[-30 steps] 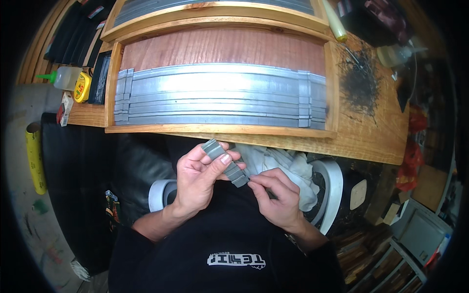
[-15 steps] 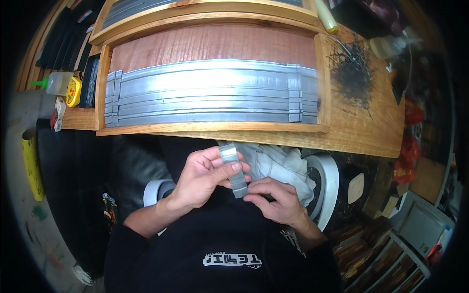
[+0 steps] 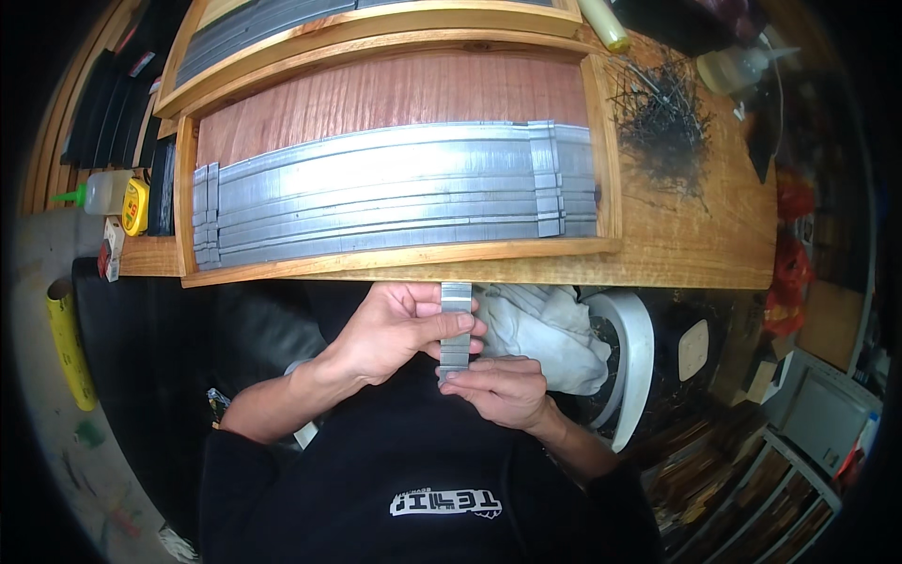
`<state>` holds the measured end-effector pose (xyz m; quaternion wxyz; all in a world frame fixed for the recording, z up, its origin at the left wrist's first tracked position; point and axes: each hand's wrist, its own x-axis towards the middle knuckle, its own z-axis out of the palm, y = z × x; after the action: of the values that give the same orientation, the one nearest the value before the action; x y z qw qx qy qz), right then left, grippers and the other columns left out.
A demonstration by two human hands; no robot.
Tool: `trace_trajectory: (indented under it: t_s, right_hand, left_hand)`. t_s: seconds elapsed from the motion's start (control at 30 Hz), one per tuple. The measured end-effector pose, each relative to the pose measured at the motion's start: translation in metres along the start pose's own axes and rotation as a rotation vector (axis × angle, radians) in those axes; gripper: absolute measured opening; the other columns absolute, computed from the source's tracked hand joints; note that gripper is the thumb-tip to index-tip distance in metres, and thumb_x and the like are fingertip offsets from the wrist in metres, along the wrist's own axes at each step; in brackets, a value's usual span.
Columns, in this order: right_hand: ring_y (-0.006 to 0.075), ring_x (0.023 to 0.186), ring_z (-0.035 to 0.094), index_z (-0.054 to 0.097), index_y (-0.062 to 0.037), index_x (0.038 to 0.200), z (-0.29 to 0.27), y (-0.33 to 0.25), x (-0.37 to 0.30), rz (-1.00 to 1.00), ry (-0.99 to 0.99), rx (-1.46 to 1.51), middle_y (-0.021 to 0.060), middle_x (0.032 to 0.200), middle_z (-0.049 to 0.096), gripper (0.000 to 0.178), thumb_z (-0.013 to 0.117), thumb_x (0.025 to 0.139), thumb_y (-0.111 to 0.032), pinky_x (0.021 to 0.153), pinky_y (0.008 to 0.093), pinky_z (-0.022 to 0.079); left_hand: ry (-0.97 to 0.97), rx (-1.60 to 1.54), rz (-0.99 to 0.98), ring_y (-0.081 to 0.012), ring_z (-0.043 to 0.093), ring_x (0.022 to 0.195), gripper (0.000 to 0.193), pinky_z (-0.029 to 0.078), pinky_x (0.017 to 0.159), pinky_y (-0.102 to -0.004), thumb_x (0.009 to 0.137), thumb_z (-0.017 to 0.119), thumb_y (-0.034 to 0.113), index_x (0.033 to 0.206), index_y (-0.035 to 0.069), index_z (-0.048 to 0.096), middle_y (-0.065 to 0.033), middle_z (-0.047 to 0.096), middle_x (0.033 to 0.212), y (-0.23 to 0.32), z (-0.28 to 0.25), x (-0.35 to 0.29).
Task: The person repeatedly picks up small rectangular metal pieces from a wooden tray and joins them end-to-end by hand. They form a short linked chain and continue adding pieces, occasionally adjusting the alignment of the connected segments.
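Observation:
My left hand is closed around a short, segmented grey metal strip, thumb on its face and fingers behind. The strip stands nearly upright in the picture, its top by the bench edge. My right hand pinches its lower end between thumb and fingers. Whether it is one piece or several small overlapping plates, I cannot tell. Just beyond my hands lies a wooden tray, where long grey metal strips lie in overlapping rows. Short segmented columns of grey metal cross these rows near both ends.
Behind is a second wooden tray of grey strips. Dark thin wire-like bits are heaped on the bench at right, near a squeeze bottle. At left stand another squeeze bottle and a yellow container. A pale cloth hangs beyond my right hand.
The held strip has turned from a slant to nearly upright. My right hand has shifted left and now pinches its lower end. The view has tilted slightly.

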<state>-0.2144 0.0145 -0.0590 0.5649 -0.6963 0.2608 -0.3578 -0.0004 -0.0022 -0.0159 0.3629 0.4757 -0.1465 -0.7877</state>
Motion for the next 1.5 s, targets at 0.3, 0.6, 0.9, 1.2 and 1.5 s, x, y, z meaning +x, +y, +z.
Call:
trace_trajectory:
  t_s: [0.3, 0.6, 0.9, 1.2, 1.5]
  right_hand:
    - [0.0227, 0.079, 0.078, 0.077, -0.0014, 0.101, 0.007, 0.0, 0.0, -0.029, 0.053, -0.065, 0.0122, 0.092, 0.079, 0.024, 0.086, 0.079, 0.0, 0.069, 0.0287, 0.063]
    - [0.0236, 0.083, 0.079, 0.077, 0.0009, 0.098, 0.007, -0.002, -0.001, 0.008, 0.046, -0.073, 0.0143, 0.091, 0.079, 0.023, 0.087, 0.077, 0.002, 0.073, 0.0298, 0.064]
    - [0.0222, 0.084, 0.079, 0.079, 0.0009, 0.095, 0.008, -0.004, 0.0, 0.059, 0.076, -0.103, 0.0142, 0.091, 0.079, 0.02, 0.088, 0.077, 0.002, 0.075, 0.0286, 0.064]
    - [0.0207, 0.083, 0.079, 0.079, 0.0005, 0.094, 0.007, -0.007, 0.0, 0.092, 0.085, -0.069, 0.0134, 0.091, 0.08, 0.019, 0.087, 0.077, 0.004, 0.076, 0.0279, 0.063]
    - [0.0188, 0.08, 0.074, 0.076, -0.0011, 0.088, -0.008, -0.016, 0.011, 0.242, -0.108, 0.021, 0.0098, 0.089, 0.075, 0.018, 0.09, 0.077, -0.002, 0.073, 0.0289, 0.059]
  left_hand:
    - [-0.068, -0.026, -0.067, -0.0233, 0.077, 0.097, 0.026, 0.065, 0.079, -0.0319, 0.096, 0.073, 0.007, 0.121, -0.003, 0.07, -0.0161, 0.077, 0.104, 0.004, -0.009, 0.001]
    - [-0.04, -0.036, -0.011, -0.0249, 0.078, 0.091, 0.017, 0.065, 0.077, -0.032, 0.097, 0.071, 0.004, 0.113, -0.002, 0.072, -0.0171, 0.078, 0.1, -0.003, -0.007, 0.004]
    - [-0.042, 0.0, 0.021, -0.0203, 0.077, 0.091, 0.019, 0.064, 0.077, -0.0303, 0.098, 0.071, 0.006, 0.114, -0.003, 0.072, -0.0145, 0.078, 0.099, 0.0, -0.004, 0.002]
    - [-0.052, -0.005, -0.021, -0.0249, 0.078, 0.092, 0.022, 0.066, 0.078, -0.0326, 0.098, 0.071, 0.007, 0.118, -0.003, 0.071, -0.0174, 0.078, 0.103, -0.004, -0.008, 0.002]
    - [-0.048, 0.132, 0.001, -0.0231, 0.078, 0.091, 0.021, 0.065, 0.076, -0.03, 0.098, 0.071, 0.008, 0.116, -0.003, 0.072, -0.0164, 0.078, 0.1, -0.004, -0.012, 0.003]
